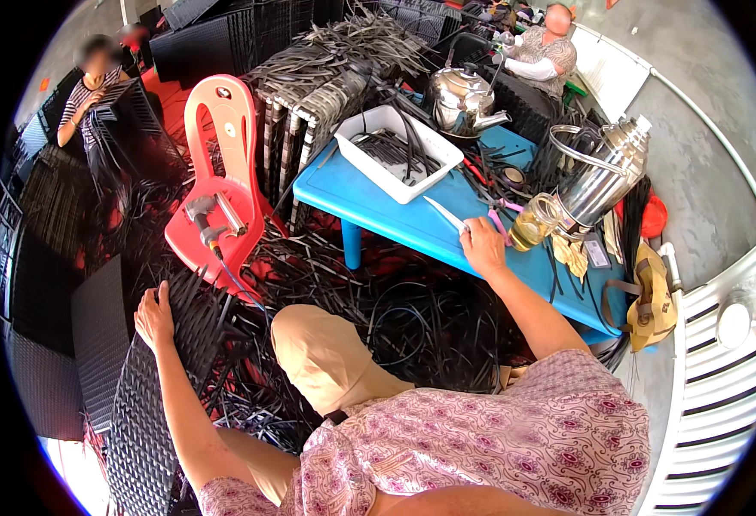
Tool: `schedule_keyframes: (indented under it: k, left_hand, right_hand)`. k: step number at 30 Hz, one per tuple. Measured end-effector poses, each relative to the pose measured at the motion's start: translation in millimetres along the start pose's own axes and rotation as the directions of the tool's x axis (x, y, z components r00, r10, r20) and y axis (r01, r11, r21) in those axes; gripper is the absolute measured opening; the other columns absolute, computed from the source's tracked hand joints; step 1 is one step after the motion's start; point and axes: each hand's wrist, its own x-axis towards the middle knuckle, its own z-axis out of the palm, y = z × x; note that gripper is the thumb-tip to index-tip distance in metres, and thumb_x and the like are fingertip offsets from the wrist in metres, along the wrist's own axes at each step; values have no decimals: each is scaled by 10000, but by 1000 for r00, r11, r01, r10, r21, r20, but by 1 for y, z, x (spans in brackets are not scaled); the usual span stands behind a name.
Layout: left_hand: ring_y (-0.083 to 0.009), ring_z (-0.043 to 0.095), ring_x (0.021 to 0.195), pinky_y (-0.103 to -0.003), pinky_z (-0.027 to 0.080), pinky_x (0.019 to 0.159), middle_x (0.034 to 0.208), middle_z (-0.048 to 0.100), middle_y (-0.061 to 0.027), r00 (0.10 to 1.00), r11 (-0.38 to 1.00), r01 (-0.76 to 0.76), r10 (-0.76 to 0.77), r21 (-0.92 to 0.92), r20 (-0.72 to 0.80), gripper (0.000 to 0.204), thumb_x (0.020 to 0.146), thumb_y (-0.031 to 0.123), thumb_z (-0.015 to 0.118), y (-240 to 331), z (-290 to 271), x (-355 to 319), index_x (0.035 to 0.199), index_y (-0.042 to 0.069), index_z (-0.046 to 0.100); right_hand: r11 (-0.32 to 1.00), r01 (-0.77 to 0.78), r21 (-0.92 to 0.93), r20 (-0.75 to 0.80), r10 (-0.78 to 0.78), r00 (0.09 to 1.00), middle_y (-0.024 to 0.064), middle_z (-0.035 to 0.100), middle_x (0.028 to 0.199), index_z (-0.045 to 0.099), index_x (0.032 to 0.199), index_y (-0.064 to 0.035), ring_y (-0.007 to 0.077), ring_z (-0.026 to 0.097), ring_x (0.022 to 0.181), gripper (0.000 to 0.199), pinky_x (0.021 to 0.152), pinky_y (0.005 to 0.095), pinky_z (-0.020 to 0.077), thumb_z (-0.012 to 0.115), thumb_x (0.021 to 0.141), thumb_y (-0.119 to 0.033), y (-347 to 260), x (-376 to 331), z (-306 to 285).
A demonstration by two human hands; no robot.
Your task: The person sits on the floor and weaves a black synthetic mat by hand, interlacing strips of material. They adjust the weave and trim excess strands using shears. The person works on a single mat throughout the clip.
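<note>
Under the right hand [482,243] – knife [446,215] pinched, blade running up-left from the fingers along the blue table [369,193] | left hand [154,316] far off, flat and unclenched on woven panel [150,404]

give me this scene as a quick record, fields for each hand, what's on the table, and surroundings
left hand: left hand rests on top of a dark woven panel
right hand: right hand on the blue table, grip on a knife
on table: white tray of dark strips, steel kettle, steel flask, glass jar
surroundings: red plastic chair, loose dark strips on the floor
</note>
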Motion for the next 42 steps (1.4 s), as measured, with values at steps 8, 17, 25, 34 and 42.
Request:
schedule_keyframes:
  k: [8,17,25,34,42]
  left_hand:
    - [-339,647,1103,-462,446,1010,1148,714,-157,1000,1000,-12,13,9,-11,633,1036,581,392,-6,1,0,1148,29,680]
    - [-340,654,1082,-470,460,983,1120,718,-160,998,999,-33,34,23,-48,604,1036,565,410,-4,4,-1,1135,27,668]
    - [-348,655,1065,-468,465,960,1106,717,-169,996,998,-60,61,12,-67,612,1037,565,405,-6,4,-1,1105,16,666]
    - [-358,654,1055,-465,466,953,1100,713,-186,997,999,-44,45,20,-55,638,1035,583,394,-6,3,0,1081,7,664]
    - [-342,656,1073,-463,461,968,1110,716,-174,997,998,-55,56,21,-60,652,1030,598,394,-7,5,-3,1109,13,669]
  right_hand:
    - [1000,-7,-12,16,7,1000,157,625,946,638,1024,-64,384,646,866,174,736,506,516,635,919,-201,-2,1,1]
    - [1000,-8,-9,9,8,1000,155,629,946,644,1017,-64,381,648,861,168,732,504,515,633,918,-200,2,0,3]
    - [1000,-2,-16,5,2,1000,150,624,930,645,1015,-62,374,648,862,168,730,498,515,635,916,-198,0,1,3]
    - [999,-19,-32,21,20,1000,151,627,943,652,1012,-62,376,648,878,184,738,502,517,633,921,-221,0,2,3]
    - [999,-23,-43,17,24,1000,152,631,946,653,1012,-66,379,651,871,183,741,507,517,628,924,-224,-1,2,3]
